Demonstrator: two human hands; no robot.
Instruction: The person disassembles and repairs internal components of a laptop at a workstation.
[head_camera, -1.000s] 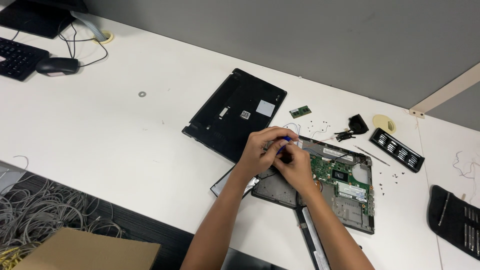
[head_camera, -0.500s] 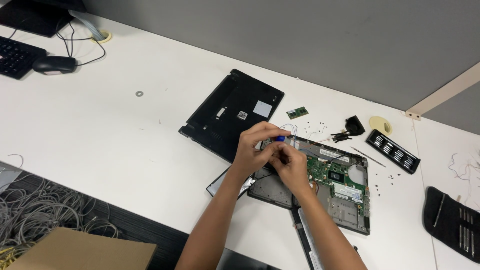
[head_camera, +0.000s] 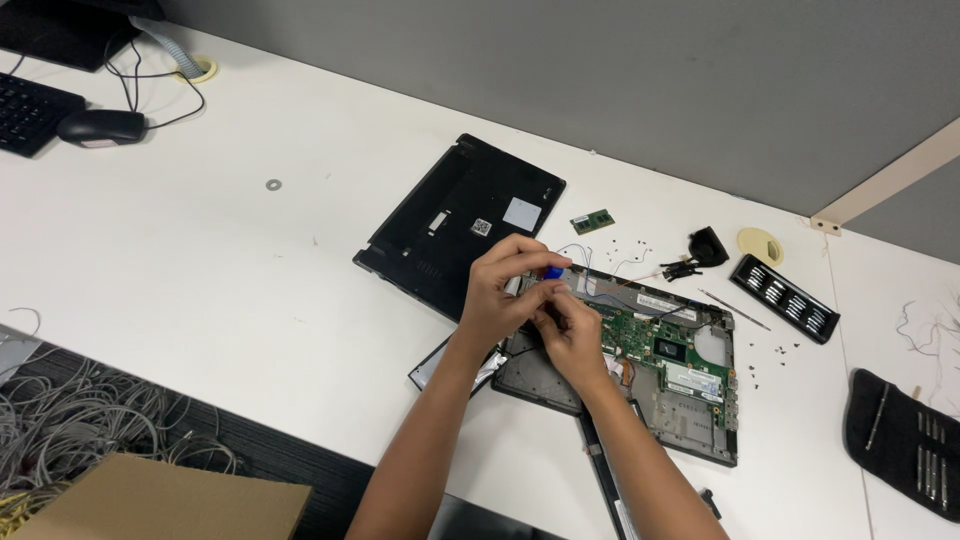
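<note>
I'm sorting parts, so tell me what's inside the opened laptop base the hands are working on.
Inside the opened laptop base a green circuit board and thin wires show. The left hand and right hand cover its left end, so that part stays unseen.
</note>
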